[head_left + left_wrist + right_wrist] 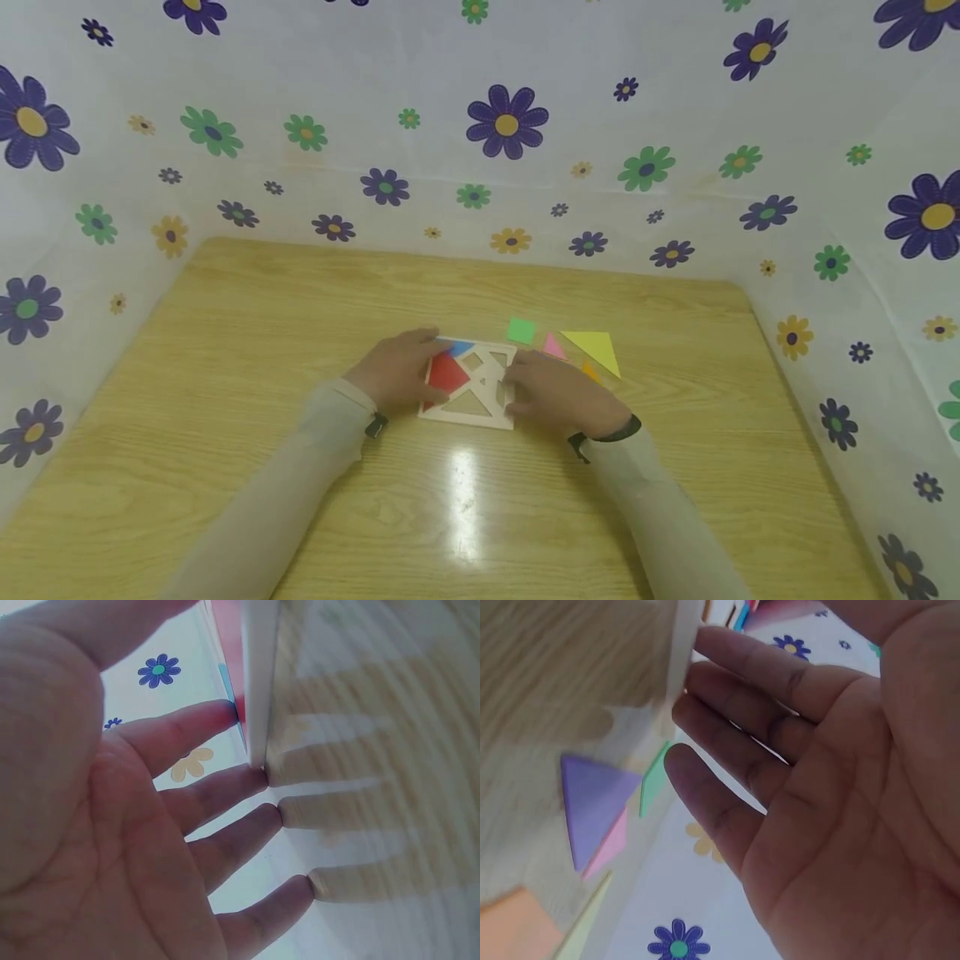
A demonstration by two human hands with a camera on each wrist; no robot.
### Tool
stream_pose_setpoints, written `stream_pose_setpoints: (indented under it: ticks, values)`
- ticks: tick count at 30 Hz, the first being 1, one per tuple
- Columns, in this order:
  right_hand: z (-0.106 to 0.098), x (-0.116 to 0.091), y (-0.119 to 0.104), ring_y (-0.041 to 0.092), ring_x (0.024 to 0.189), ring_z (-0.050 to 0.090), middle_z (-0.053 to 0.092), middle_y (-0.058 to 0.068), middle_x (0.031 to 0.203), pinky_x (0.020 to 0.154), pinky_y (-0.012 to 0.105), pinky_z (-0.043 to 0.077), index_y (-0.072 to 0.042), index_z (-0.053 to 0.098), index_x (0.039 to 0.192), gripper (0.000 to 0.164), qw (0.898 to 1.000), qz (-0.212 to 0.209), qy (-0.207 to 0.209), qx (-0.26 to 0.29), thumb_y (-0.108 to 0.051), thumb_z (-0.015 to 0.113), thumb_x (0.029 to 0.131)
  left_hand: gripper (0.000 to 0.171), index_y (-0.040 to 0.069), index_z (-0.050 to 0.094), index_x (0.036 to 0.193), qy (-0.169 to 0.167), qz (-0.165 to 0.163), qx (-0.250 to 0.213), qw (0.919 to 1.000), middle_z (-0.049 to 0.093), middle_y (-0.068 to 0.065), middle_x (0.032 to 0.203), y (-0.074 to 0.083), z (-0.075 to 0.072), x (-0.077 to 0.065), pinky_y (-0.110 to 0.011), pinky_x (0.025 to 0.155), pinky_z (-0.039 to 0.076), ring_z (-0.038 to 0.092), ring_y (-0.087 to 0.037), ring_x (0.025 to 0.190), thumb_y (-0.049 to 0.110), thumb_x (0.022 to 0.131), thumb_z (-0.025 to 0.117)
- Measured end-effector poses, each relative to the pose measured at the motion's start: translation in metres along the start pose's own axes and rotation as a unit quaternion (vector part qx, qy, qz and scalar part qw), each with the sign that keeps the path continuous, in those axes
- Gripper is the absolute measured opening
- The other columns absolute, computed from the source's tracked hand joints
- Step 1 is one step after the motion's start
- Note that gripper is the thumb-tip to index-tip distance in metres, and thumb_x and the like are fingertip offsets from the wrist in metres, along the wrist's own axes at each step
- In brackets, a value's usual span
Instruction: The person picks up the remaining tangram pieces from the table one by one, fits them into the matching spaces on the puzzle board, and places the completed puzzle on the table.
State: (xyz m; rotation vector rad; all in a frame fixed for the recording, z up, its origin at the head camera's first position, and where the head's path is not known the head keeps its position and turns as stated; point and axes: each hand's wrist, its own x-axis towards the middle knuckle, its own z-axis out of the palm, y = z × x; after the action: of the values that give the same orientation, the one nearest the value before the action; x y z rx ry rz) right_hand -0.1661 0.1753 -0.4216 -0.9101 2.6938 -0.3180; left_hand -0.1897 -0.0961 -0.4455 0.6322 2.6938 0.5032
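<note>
A pale tangram tray (472,420) lies on the table between both hands, with a red piece (447,373) and a blue piece (461,348) in it; its other cut-outs show bare. At the tray's left side is my left hand (396,371), thumb over the red piece's near end. In the left wrist view, extended fingers (180,735) touch the tray's corner and the tabletop. My right hand (558,390) rests along the right edge, its fingers (742,667) nearly straight against the rim. The right hand hides part of the loose pieces in the head view.
Beyond the right hand lie a green piece (521,330), a pink triangle (554,346), a yellow triangle (600,346) and an orange piece (591,372). A purple triangle (596,806) appears in the right wrist view. Flowered white cloth (420,150) borders the wooden table (262,317).
</note>
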Motion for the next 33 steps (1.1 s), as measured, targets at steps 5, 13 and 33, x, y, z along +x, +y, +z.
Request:
stream_pose_setpoints:
  ticks: [5,13,33]
  values:
    - [-0.003,-0.004,0.006,0.017,0.092,0.054,0.061,0.0,0.101,0.086,0.033,0.052,-0.01,0.074,0.105,0.018,1.0,-0.004,-0.009,0.013,-0.025,0.074,0.094,0.087,0.02,0.041,0.16,-0.005,0.014,0.024,0.9996,0.034,-0.01,0.167,-0.002,0.003,0.001,-0.049,0.124,0.027,0.031,-0.031,0.154,0.05,0.088,0.078]
    - [-0.007,-0.007,0.008,0.016,0.094,0.057,0.063,0.002,0.106,0.088,0.034,0.054,-0.012,0.075,0.102,0.013,1.0,-0.008,-0.008,0.026,-0.023,0.071,0.097,0.092,0.022,0.039,0.161,-0.013,0.006,0.017,0.9998,0.032,-0.008,0.168,0.0,0.004,0.0,-0.048,0.123,0.028,0.031,-0.031,0.154,0.056,0.086,0.078]
    - [-0.008,-0.009,0.017,0.016,0.098,0.06,0.067,0.0,0.11,0.092,0.035,0.054,-0.012,0.074,0.111,0.018,0.998,-0.004,-0.006,0.068,-0.024,0.069,0.098,0.096,0.017,0.036,0.162,0.0,0.011,0.03,0.9995,0.037,-0.007,0.165,0.007,0.008,0.0,-0.054,0.123,0.026,0.032,-0.029,0.153,0.06,0.085,0.075]
